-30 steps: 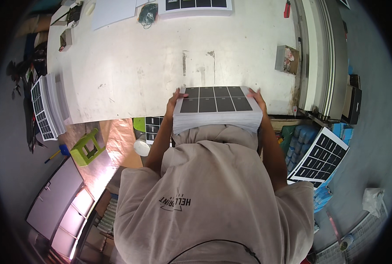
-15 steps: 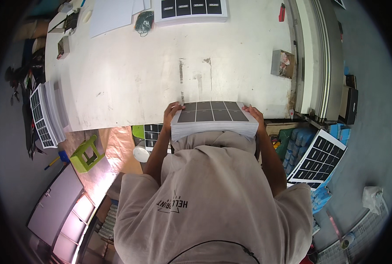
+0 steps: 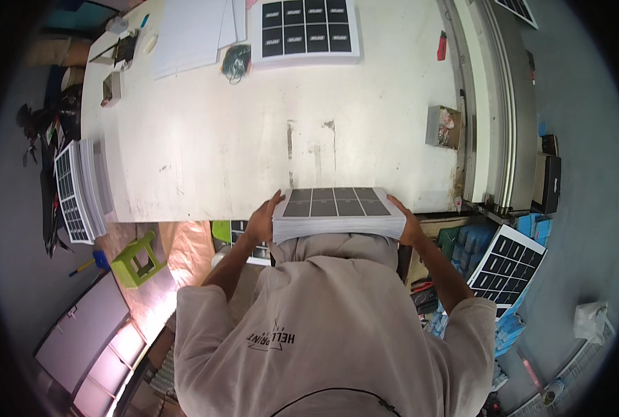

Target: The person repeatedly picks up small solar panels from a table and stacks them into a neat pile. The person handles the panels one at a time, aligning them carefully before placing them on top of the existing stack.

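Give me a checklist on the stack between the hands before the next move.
1. Left hand against the left side of the stack of printed sheets: ok.
2. Right hand against its right side: ok.
3. Near side of the stack fairly even: ok.
4. Support underneath: cannot tell, underside hidden.
5. Farther printed stack apart from this one: ok.
6. Small open box apart from the right hand: ok.

A lime-green stool [image 3: 124, 273] stands at left, near brown paper [image 3: 190, 251]; at the right of the white table [image 3: 205, 139], a box [image 3: 432, 127] (pale scraps [image 3: 447, 126] inside) sits apart from a red object [image 3: 441, 46].
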{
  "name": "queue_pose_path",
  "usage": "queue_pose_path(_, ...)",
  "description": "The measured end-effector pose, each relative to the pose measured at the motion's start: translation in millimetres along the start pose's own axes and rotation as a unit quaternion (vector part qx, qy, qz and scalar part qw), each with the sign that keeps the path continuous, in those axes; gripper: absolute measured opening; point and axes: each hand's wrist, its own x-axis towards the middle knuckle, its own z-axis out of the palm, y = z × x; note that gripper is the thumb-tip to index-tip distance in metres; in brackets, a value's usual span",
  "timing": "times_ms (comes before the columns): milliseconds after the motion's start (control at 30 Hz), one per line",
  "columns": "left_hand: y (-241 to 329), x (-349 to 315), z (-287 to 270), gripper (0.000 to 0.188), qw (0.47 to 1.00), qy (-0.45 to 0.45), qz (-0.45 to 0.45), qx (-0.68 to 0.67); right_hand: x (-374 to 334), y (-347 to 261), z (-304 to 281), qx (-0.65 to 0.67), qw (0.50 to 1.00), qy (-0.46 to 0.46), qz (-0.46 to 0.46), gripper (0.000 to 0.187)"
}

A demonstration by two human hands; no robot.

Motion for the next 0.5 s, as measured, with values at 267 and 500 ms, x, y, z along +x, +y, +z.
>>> queue_pose_path(267, 13.4, -10.9, 4.2, 0.091, 0.997, -0.011, 0.025, 0.078, 2.0, -21.1, -12.7, 0.011, 1.0, -0.017, -0.006, 0.089)
queue_pose_path(500, 1.7, 13.5, 14.9, 0.081, 0.997, 0.05, -0.046, 0.027, -1.7, 16.1, 11.5, 0.026, 0.997, 0.069, -0.011, 0.083)
